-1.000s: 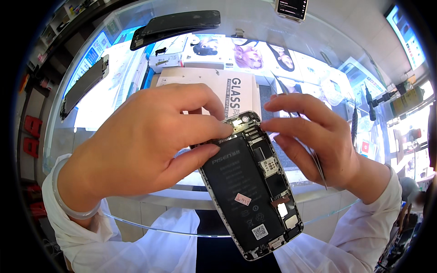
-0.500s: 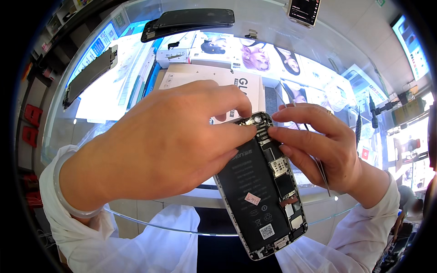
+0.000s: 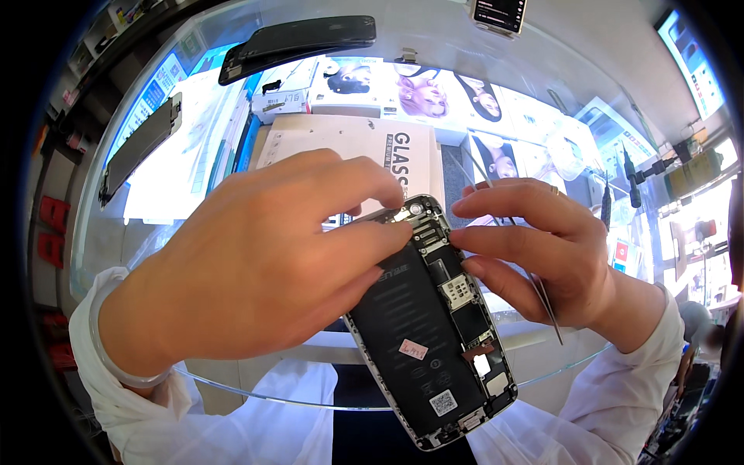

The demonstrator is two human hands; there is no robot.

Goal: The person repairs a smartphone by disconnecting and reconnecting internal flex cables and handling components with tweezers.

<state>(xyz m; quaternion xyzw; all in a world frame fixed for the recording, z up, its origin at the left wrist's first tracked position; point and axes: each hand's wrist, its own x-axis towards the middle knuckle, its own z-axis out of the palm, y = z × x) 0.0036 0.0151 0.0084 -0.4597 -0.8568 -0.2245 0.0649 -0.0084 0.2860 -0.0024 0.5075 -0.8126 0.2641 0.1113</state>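
An opened smartphone [image 3: 415,325] hangs tilted above the glass counter's near edge, its black battery and bare circuit board facing up. My left hand [image 3: 263,256] is closed around its upper left side, with fingertips by the camera corner. The fingers of my right hand [image 3: 542,248] touch the phone's upper right edge. That hand also holds a thin pair of metal tweezers [image 3: 536,280], which runs past the fingers with its tips pointing up and away from the phone. A small pink sticker [image 3: 413,349] lies on the battery.
Beyond my hands a white box [image 3: 341,133] rests on the glass counter. Dark phone parts [image 3: 302,43] lie at the far left, and a long dark screen panel [image 3: 139,147] lies nearer. Far off stands a lit phone [image 3: 498,15]. Screwdrivers [image 3: 632,177] stand on the right.
The phone has shifted a little left and down in the view, with my left hand still on it. The counter things have also slid left, as the view itself moved. Both grips look unchanged.
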